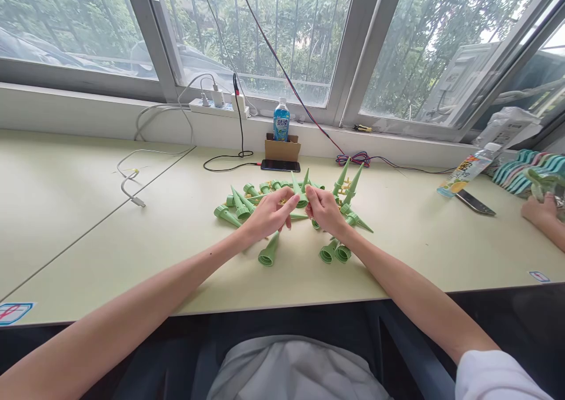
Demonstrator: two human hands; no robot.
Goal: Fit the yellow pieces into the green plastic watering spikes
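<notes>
While a person sits at a pale table [397, 235] by a window, both bare hands meet over a cluster of green plastic cones. The left hand [271, 212] appears clamped, thumb and index finger, on the wide end of 1 green cone [302, 201]. The right hand [325, 210] is curled with its fingertips drawn together just beside that cone; whether they grip a small part cannot be told, because the fingers hide it.

The likeliest trouble is a slip: the hold looks narrow and the cone's wall is smooth and sloped, so uneven pressure could tip it into the pile. A sweep of either wrist might also knock the loose cones lying close by, such as the lone cone [268, 254] nearer the body or the 2 cones [327, 253] beside the right forearm.

The held cone lies between the hands, at the left thumb's tip and left of the right fingertips. Small yellow parts [346, 186] sit among the upright cones [341, 179], beyond the right hand. A black phone [280, 165] lies behind the cluster.
</notes>
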